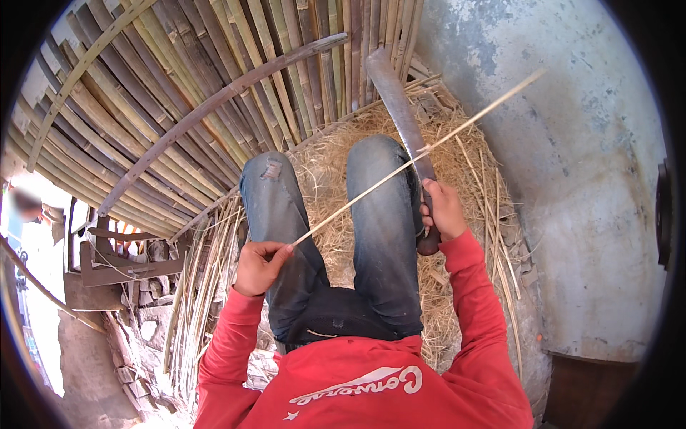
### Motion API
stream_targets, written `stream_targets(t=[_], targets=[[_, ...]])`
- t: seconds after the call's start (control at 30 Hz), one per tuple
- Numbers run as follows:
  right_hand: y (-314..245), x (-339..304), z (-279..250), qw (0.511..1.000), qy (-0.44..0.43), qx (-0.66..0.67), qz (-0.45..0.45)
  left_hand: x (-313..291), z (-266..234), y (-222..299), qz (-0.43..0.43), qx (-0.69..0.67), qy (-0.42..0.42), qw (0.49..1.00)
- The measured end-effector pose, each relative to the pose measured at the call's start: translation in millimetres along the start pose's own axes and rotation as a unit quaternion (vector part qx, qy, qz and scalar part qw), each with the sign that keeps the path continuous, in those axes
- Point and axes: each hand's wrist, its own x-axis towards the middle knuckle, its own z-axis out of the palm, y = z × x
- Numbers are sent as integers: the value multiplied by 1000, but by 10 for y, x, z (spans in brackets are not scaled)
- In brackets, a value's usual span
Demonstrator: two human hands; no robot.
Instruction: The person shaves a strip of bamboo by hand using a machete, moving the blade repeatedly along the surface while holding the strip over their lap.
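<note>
My left hand [262,267] pinches the near end of a long, thin bamboo strip [371,190] above my left thigh. From there the strip slants up to the right, over my right knee, and its far end reaches toward the grey wall. My right hand [444,209] is closed round the handle of a machete [398,100], beside my right knee. The long dark blade points away from me, its tip near the bamboo wall. Strip and blade cross just beyond my right hand, where a small pale curl shows on the strip.
Shavings [321,168] cover the ground around my legs. Thin strips lie in a bundle [207,279] at my left and a few more [500,236] at my right. A bamboo slat wall [236,93] stands ahead, a grey wall [572,179] on the right. A dark wooden frame [132,272] is at left.
</note>
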Motion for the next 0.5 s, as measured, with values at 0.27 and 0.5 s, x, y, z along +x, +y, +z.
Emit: stream_targets(t=[0.27, 0.5], targets=[[-129, -152, 59, 985, -151, 19, 87, 47, 170, 71, -23, -51, -32, 998], [-337, 150, -304, 997, 60, 15, -43, -151, -227, -119, -11, 34, 17, 999]])
